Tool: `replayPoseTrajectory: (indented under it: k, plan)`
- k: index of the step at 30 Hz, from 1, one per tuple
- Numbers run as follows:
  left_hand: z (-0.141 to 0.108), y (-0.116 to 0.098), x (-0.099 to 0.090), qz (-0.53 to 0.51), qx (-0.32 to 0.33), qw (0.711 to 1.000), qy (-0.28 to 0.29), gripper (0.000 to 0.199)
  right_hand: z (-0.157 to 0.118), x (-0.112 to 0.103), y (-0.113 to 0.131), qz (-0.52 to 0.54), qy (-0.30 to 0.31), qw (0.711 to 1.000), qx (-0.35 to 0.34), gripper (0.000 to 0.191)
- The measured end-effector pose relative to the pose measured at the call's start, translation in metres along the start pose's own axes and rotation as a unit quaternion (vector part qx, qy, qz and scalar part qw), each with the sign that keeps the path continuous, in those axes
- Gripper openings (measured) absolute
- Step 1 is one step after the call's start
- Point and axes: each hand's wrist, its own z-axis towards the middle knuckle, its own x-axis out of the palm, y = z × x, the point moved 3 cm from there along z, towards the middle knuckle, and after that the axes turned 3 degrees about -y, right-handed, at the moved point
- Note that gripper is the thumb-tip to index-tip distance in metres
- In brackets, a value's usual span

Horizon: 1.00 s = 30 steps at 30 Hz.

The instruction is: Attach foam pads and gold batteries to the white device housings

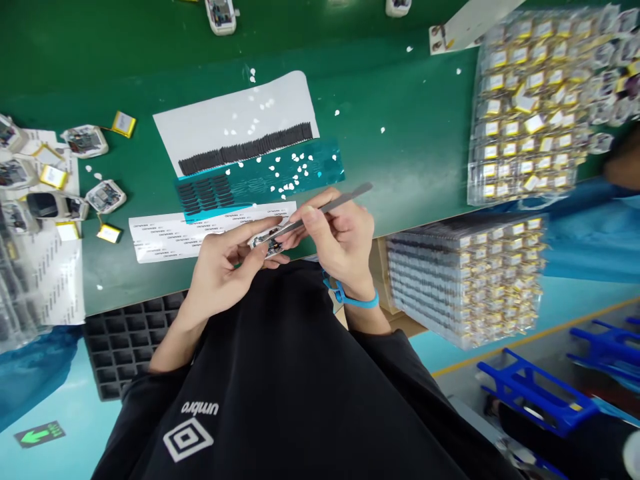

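Observation:
My left hand [223, 272] grips a small white-cased electronic device [273, 248] with its circuitry facing up, just beyond my waist at the table's near edge. Grey tweezers [347, 197] are pinched in my right hand [347, 237], their tips down at the device's inside. Fingers of both hands cover part of the casing, and whatever the tips touch is too small to tell. Under and beyond my hands lies a printed white sheet [165, 239]. Behind it is a teal film [260, 177] with black strips and white dots, then a white backing sheet [200, 127] edged with a row of black strips.
Open devices [106, 196] with yellow-edged batteries [123, 124] lie at the left. Clear trays of batteries [525, 127] stand on the right of the green table [400, 160]. More stacked trays [460, 280] sit below, near blue stools [537, 393]. A metal bracket [465, 30] rises at the back.

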Motion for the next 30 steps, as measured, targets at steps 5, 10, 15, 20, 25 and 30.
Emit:
replayPoseTrajectory:
  k: [5,10,15,20,25,30]
  plan:
    - [-0.014,0.006,-0.015,0.076,0.025,0.997,0.011,0.035,0.016,-0.007,-0.002,-0.050,-0.052,0.990,-0.122,0.025]
    - [-0.009,-0.002,-0.042,0.252,0.172,0.949,-0.081,0.023,0.050,0.017,-0.016,-0.152,0.083,0.973,-0.152,0.023]
    - [0.020,0.010,-0.061,0.368,0.224,0.896,-0.106,0.019,0.075,0.034,-0.039,-0.161,0.128,0.965,-0.165,0.022]
    - [0.030,0.026,-0.066,0.405,0.210,0.883,-0.108,0.022,0.082,0.030,-0.047,-0.150,0.142,0.968,-0.140,0.024]
    - [0.032,0.030,-0.063,0.424,0.200,0.875,-0.116,0.023,0.083,0.032,-0.051,-0.167,0.154,0.962,-0.149,0.021]
    - [0.034,0.033,-0.064,0.434,0.193,0.870,-0.129,0.026,0.083,0.038,-0.066,-0.206,0.153,0.935,-0.246,0.027]
